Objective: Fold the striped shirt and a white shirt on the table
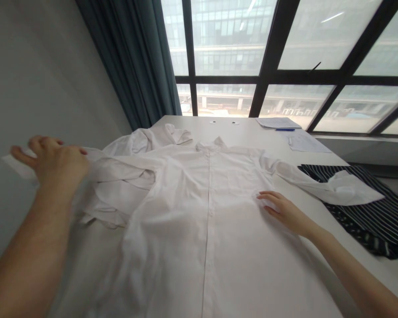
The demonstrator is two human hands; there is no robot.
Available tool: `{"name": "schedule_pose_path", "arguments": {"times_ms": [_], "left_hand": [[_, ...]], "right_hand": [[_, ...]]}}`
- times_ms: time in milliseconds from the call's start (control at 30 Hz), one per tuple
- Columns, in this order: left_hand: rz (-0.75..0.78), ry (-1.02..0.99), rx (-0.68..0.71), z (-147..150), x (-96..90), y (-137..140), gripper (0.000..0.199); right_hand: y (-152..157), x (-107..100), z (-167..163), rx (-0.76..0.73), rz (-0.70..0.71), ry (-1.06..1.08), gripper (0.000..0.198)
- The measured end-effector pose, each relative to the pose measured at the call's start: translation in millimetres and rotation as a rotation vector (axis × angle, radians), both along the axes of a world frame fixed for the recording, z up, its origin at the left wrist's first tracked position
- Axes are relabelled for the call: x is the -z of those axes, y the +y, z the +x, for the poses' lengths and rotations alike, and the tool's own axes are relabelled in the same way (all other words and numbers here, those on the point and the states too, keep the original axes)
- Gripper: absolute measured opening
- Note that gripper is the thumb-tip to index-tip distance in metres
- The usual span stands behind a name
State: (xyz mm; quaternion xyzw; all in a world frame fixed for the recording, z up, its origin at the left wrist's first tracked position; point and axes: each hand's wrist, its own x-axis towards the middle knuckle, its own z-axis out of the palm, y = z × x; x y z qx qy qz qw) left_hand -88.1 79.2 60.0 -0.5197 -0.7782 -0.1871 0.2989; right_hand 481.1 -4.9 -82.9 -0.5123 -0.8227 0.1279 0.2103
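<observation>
A white button-up shirt [232, 207] lies front side up on the table, its collar toward the window and its button strip running down the middle. My left hand [58, 161] grips the sleeve on the left near the cuff, lifting it out to the side. On the shirt's right side, below the armpit, my right hand [285, 212] rests on the fabric with fingers apart. The other sleeve stretches out to the right, its cuff over a black striped cloth [378, 207]. Beside and partly under the lifted sleeve is a crumpled white garment [146, 139].
The white table [182, 121] reaches to the large window [232, 39]. Papers [278, 123], a blue pen [285, 130] and another sheet [308, 143] lie at the far right. A dark blue curtain [135, 62] hangs at the back left beside a grey wall [43, 66].
</observation>
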Motion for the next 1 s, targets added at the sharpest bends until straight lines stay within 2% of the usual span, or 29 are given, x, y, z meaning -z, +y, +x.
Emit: {"name": "schedule_pose_path", "arguments": {"times_ms": [100, 233, 300, 400, 467, 600, 733, 833, 967, 1000], "left_hand": [[-0.103, 0.075, 0.142, 36, 16.2, 0, 0.033], [-0.511, 0.027, 0.302, 101, 50.3, -5, 0.038], [-0.58, 0.03, 0.293, 118, 70.0, -5, 0.04], [-0.596, 0.054, 0.249, 118, 93.6, -2, 0.031], [-0.597, 0.004, 0.208, 110, 101.8, 0, 0.031], [-0.57, -0.028, 0.185, 101, 102.5, 1, 0.032], [-0.403, 0.138, 0.226, 123, 97.5, 1, 0.032], [-0.325, 0.159, 0.395, 157, 104.6, 5, 0.033], [-0.473, 0.038, 0.796, 207, 136.2, 6, 0.03], [-0.502, 0.035, 0.836, 217, 145.3, 5, 0.033]], "right_hand": [[20, 4, 0, 0.028, 0.066, -0.022, 0.031], [46, 18, -7, 0.113, 0.121, -0.09, 0.038], [52, 27, -13, 0.153, 0.126, -0.159, 0.043], [51, 36, -20, 0.208, 0.104, -0.287, 0.048], [47, 38, -20, 0.235, 0.082, -0.347, 0.051], [38, 31, -17, 0.277, 0.02, -0.411, 0.054], [43, 13, -26, 0.34, -0.035, -0.448, 0.047], [54, 3, -52, 0.305, -0.025, -0.444, 0.037], [64, 7, -102, 0.14, 0.004, -0.355, 0.041], [63, 10, -112, 0.113, 0.004, -0.328, 0.044]]}}
